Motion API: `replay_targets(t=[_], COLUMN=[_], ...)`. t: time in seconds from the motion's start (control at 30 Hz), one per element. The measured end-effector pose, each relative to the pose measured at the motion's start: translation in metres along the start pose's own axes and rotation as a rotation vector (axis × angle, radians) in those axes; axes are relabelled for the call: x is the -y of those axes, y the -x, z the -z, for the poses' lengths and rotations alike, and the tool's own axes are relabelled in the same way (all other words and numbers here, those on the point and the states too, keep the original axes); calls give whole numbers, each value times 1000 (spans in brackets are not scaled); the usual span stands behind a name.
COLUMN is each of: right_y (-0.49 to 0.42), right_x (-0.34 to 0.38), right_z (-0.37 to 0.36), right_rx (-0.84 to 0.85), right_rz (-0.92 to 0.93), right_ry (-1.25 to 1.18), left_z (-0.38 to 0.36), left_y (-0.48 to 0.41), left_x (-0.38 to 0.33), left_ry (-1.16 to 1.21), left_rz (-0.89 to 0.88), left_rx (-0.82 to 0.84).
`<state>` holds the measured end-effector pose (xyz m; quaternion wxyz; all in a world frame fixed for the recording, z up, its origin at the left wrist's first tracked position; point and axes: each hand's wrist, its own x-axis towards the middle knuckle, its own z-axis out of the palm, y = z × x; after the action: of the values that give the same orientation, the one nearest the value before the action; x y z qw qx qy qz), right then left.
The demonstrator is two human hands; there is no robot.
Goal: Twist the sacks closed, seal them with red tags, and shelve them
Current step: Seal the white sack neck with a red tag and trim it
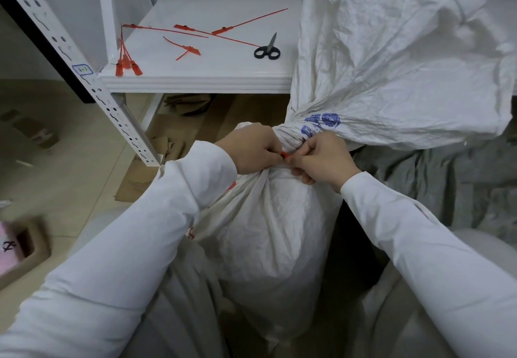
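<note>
A full white sack (268, 234) stands between my arms, its neck twisted tight. Above the twist the loose top of the sack (391, 58) spreads up over the shelf, with blue print near the neck. My left hand (251, 149) and my right hand (321, 159) both grip the twisted neck and pinch a red tag (284, 155) between them; only a small red piece of it shows. Several spare red tags (184, 45) lie on the white shelf (195, 78).
Black-handled scissors (268, 48) lie on the shelf next to the tags. A perforated white shelf post (92, 78) slants down at the left. Flattened cardboard (156, 167) lies on the floor under the shelf. A grey sack (447, 184) is at the right, a cardboard box (25, 254) at the far left.
</note>
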<state>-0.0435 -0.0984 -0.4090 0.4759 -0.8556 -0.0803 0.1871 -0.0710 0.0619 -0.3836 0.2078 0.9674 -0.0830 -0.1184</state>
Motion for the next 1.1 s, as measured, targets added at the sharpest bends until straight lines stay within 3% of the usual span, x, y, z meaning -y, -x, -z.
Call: replay_targets(t=[0.17,0.3,0.37,0.5,0.77,1.1], right_y=[-2,0,1,1,0,-9], right_x=[-4,-7,-8,-6,-6,-9], right_z=[5,2,-1,-7,-13,0], right_rx=[-42,-53,-48,-48,-85,-144], right_rz=[60,156,179,188,260,165], right_ry=[9,61,38,-7,176,153], left_z=[1,4,3,3,-1,-6], left_y=[1,7,8,5,3,3], left_x=[0,-1,0,3,-2,-9], left_ry=[53,180,144,21,39,228], left_rz=[26,105,114,105,201,74], left_rx=[-51,21,35,-95,72,81])
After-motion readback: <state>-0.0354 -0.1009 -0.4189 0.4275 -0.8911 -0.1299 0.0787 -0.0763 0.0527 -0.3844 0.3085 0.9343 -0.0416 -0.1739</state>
